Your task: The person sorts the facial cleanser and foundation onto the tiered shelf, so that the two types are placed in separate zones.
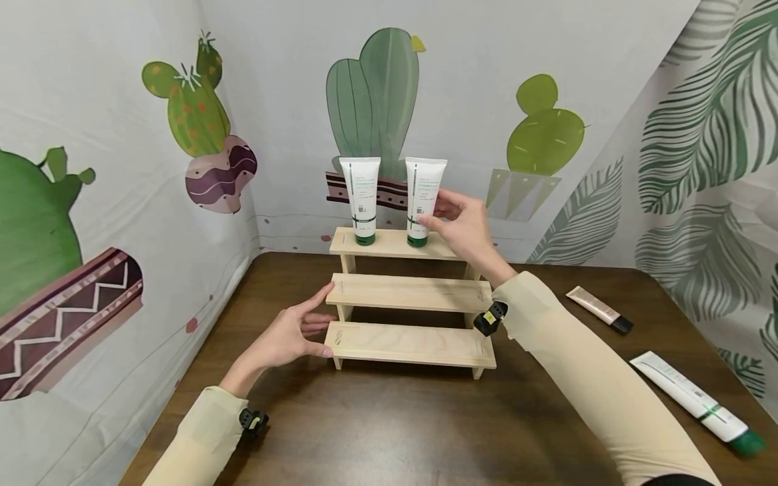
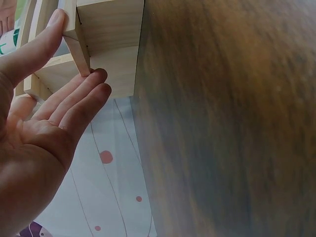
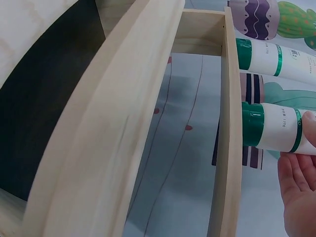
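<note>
A three-step wooden display rack (image 1: 413,291) stands on the table. On its top step two white squeeze tubes with green caps stand upright, cap down. My right hand (image 1: 464,226) holds the right tube (image 1: 425,179) between thumb and fingers; in the right wrist view its green cap (image 3: 253,123) meets the top step. The left tube (image 1: 362,196) stands apart from the hand. At the rack's left end is my left hand (image 1: 286,335), its fingers (image 2: 74,106) fairly straight against the side and its thumb at the bottom step's edge.
To the right on the brown table (image 1: 389,425) lie a small beige tube with a dark cap (image 1: 598,309) and another white tube with a green cap (image 1: 693,398). A cactus-print cloth (image 1: 286,121) hangs behind and at the left.
</note>
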Demonstrator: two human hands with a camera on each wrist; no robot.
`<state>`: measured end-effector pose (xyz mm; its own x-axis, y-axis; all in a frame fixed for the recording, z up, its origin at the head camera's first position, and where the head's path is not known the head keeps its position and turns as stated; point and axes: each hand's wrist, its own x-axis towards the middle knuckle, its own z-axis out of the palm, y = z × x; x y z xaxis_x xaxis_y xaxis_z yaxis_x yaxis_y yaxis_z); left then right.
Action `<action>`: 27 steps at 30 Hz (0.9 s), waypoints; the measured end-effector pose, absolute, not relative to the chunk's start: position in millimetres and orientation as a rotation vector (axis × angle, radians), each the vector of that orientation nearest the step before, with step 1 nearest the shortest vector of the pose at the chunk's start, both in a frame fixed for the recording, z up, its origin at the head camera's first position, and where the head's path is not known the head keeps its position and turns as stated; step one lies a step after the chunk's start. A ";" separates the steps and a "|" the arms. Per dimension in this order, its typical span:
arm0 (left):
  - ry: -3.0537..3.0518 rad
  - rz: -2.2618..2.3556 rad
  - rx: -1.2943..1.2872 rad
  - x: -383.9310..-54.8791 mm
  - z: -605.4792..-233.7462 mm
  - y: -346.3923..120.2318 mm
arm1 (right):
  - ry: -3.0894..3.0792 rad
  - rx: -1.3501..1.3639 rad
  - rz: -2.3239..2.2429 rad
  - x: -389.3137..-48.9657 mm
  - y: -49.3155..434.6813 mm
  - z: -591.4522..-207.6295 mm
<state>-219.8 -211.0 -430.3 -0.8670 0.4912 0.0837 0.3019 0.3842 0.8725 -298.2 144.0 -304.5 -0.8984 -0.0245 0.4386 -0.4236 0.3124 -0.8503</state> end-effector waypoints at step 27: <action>2.436 1.511 0.725 -220.3 -430.3 -210.5 | -2.214 0.444 1.646 -303.5 140.1 -307.3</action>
<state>-220.3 -210.5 -430.3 -0.8637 0.4945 0.0973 0.3068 0.3628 0.8799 -303.5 140.1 -307.3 -0.8912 -0.0437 0.4515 -0.4449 0.2779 -0.8514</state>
